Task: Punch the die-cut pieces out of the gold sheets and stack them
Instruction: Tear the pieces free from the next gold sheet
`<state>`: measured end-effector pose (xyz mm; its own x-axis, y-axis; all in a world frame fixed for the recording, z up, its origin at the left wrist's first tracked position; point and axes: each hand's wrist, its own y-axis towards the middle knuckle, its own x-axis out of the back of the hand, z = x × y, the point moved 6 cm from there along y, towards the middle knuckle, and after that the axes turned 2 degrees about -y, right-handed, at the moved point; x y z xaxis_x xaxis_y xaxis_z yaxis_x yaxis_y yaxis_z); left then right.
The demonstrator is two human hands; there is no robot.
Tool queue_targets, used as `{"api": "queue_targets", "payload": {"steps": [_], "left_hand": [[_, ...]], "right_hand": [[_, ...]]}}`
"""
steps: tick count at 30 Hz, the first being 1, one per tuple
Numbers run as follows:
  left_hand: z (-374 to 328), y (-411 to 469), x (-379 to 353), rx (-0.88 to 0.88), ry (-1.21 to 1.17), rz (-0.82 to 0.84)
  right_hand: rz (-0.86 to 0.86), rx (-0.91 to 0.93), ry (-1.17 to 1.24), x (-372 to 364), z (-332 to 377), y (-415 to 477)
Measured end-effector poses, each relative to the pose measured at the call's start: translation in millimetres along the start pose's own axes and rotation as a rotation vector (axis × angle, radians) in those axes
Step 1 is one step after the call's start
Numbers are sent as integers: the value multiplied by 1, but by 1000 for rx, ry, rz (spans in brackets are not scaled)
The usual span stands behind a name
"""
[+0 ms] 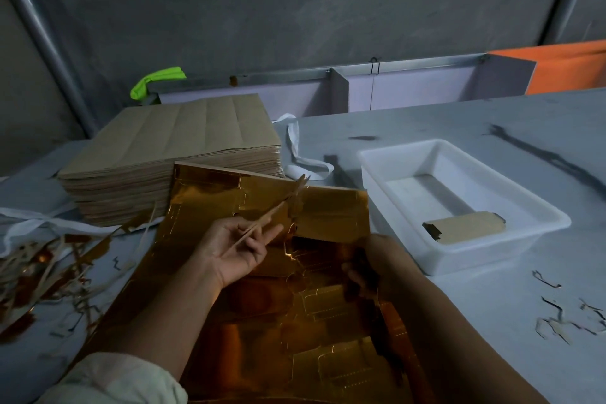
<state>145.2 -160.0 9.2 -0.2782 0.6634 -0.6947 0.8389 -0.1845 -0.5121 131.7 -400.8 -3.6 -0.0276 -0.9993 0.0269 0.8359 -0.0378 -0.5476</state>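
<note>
A gold die-cut sheet point(295, 315) lies on the table in front of me, its far part point(331, 213) bent upward. My left hand point(239, 249), palm up, pinches a thin waste strip point(278, 207) that runs up and away over the sheet. My right hand point(370, 269) grips the sheet's right side, fingers curled over the edge. A punched-out piece point(465, 228), brown side up, lies in the white tray point(537, 200) at the right.
A tall stack of brown-backed sheets point(170, 154) stands at the back left. Gold and brown scrap strips point(42, 269) pile up at the left. Small scraps point(564, 321) lie at the right near the table edge. White strapping point(295, 144) lies behind.
</note>
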Motion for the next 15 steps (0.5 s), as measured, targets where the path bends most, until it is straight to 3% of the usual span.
{"api": "queue_targets", "payload": {"steps": [5,10,12,15], "left_hand": [[10,-3,-13,151,123,159],[20,-4,-19,186,204,189],[21,-4,-21,165,189,183],[20,-1,-23,148,175,178]], "right_hand": [[-21,96,88,2,16,-3],[-45,142,22,2,18,-3],[-142,181,-212,4,18,-3],[-400,398,-805,4,29,-19]]}}
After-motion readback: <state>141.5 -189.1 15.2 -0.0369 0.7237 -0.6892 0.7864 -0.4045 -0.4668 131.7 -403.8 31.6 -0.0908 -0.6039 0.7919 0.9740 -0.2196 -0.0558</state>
